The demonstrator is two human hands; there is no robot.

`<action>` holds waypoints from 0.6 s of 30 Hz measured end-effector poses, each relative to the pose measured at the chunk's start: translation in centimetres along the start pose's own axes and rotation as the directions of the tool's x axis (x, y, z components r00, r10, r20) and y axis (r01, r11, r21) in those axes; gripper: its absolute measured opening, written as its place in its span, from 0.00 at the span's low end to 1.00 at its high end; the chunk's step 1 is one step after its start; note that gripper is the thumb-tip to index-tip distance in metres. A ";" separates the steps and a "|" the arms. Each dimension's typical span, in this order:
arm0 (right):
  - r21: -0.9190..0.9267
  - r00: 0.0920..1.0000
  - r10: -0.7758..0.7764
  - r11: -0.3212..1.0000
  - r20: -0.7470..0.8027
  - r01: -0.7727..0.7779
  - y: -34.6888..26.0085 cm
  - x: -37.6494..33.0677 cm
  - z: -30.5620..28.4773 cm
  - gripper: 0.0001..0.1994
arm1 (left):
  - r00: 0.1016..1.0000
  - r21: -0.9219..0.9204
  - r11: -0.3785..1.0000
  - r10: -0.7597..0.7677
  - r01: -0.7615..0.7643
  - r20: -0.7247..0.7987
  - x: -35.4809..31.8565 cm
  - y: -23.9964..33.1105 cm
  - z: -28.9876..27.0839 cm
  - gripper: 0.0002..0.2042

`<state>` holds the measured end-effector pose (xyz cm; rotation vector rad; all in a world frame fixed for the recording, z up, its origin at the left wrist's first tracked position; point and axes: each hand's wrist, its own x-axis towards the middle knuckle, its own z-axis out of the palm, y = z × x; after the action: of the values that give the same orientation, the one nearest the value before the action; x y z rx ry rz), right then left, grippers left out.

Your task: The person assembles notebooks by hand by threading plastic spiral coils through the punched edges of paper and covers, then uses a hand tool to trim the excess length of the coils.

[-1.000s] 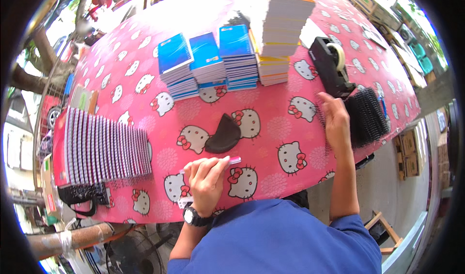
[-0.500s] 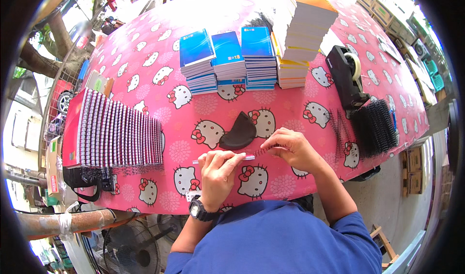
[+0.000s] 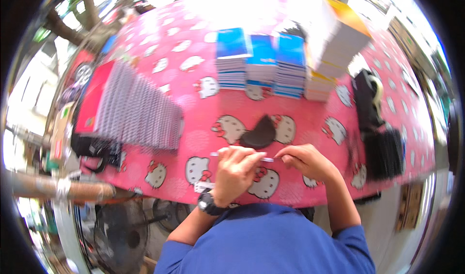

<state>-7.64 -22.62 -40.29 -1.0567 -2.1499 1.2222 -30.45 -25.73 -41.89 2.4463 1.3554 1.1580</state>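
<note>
Holds a thin pale booklet edge-on in the left grip, clamped around its middle and leaving both ends in sight. Has the right grip just beside the booklet's right end, with fingertips near one another; cannot tell through the blur whether clamped on anything. Wears a black watch just below the left grip. Has a dark half-round block on the pink worktop, just beyond the grips. Faces, farther beyond, three stacks of blue notebooks and, to their right, a tall orange-topped stack. Has red-covered, coil-bound notebooks well left of the left grip. Has, right of the right grip, a black coil bundle and, beyond that, a black tape dispenser.
</note>
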 end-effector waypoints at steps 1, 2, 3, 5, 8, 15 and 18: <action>0.058 0.998 0.015 0.998 -0.064 -0.012 -0.7 0.1 0.3 0.13 | 1.000 -0.042 0.999 -0.019 0.020 0.024 0.1 0.4 -0.2 0.17; 0.116 0.991 0.033 0.993 -0.127 -0.018 -1.4 -0.2 0.3 0.15 | 0.999 -0.083 0.996 -0.033 0.036 0.043 0.5 0.9 -0.3 0.20; 0.098 0.993 0.030 0.995 -0.116 -0.019 -1.7 -0.5 0.1 0.18 | 0.999 -0.102 0.995 -0.011 0.015 0.039 0.7 1.3 0.1 0.19; 0.083 0.998 -0.019 0.996 -0.064 0.024 -2.1 -0.7 0.0 0.21 | 0.998 -0.082 0.996 0.029 -0.025 0.048 0.4 1.4 0.9 0.16; 0.014 0.989 0.101 0.995 0.111 -0.103 -1.7 0.5 -0.3 0.23 | 0.997 -0.001 0.999 0.044 -0.044 0.058 -0.4 0.9 1.3 0.11; -0.349 0.985 -0.007 0.936 -0.171 -0.054 1.6 7.1 0.8 0.38 | 0.996 -0.164 0.984 0.076 -0.068 0.045 -0.4 0.7 0.9 0.09; -0.662 0.973 -0.158 0.750 -0.171 0.006 3.6 8.0 3.3 0.37 | 0.989 -0.085 0.994 0.083 -0.073 0.123 -0.8 0.1 1.0 0.10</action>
<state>-13.28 -16.85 -44.94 -1.2681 -2.4660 0.2452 -29.92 -26.15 -43.00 2.4891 1.1651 1.0322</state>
